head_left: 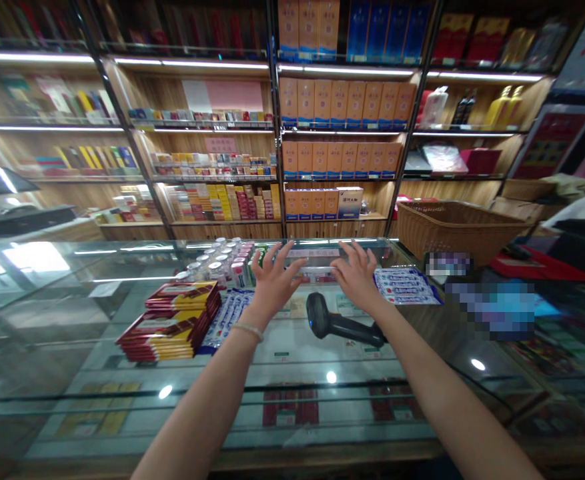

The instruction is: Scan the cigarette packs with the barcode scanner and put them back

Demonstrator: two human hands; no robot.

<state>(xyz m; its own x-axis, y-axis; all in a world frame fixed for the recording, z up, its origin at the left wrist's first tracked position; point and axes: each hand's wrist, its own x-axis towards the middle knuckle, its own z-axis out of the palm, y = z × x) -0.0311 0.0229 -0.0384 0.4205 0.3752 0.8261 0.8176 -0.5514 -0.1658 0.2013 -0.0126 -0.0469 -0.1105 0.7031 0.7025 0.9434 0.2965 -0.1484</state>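
Both my arms reach forward over a glass counter. My left hand has its fingers spread and touches the left end of a long clear box lying at the counter's far edge. My right hand, fingers also spread, rests on the box's right end. Neither hand is closed around anything. A black barcode scanner lies on the glass just below my right wrist. Red and yellow carton stacks sit to the left of my left arm.
Small bottles and packs stand behind the cartons. Blue and white packs lie to the right, with a wicker basket beyond. Shelves of orange boxes and cigarette cartons fill the wall behind.
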